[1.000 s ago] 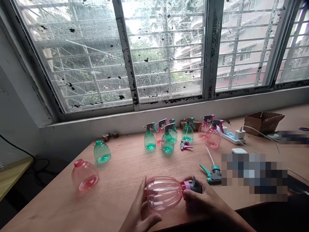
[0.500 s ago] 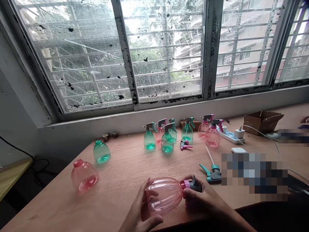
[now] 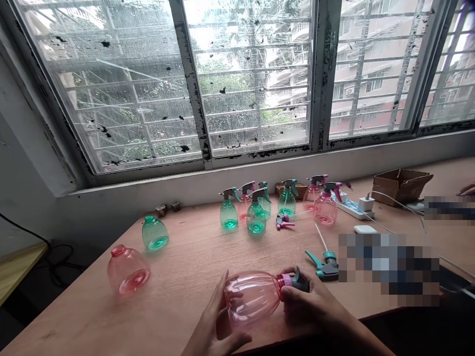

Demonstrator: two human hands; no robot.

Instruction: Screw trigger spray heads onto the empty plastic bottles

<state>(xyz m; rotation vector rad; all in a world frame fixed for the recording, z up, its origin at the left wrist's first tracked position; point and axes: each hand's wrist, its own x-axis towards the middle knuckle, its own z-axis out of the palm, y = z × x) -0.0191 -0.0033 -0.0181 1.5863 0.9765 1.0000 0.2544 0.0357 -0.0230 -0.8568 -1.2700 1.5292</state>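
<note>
A clear pink spray bottle [image 3: 254,299] lies on its side between my hands near the table's front edge. My left hand [image 3: 218,316] is wrapped round its base end, thumb below and fingers behind. My right hand [image 3: 308,296] grips the dark grey and pink spray head [image 3: 291,281] at the bottle's neck. Beyond my right hand, a green and grey spray head [image 3: 326,267] with its tube lies on the table. A pink and grey spray head [image 3: 284,222] lies farther back. An open pink bottle [image 3: 128,269] and an open green bottle [image 3: 155,233] stand at the left.
Several spray bottles with heads on, such as a green one [image 3: 256,217] and a pink one [image 3: 325,207], stand near the window wall. A power strip [image 3: 352,207], a cardboard box [image 3: 401,188] and a white case [image 3: 365,230] are at the right. Another person's hand [image 3: 468,189] shows at the far right.
The view has shifted very slightly. Both hands keep their hold on the pink spray bottle and its head, with almost no movement. The other person's hand at far right has moved a little left.
</note>
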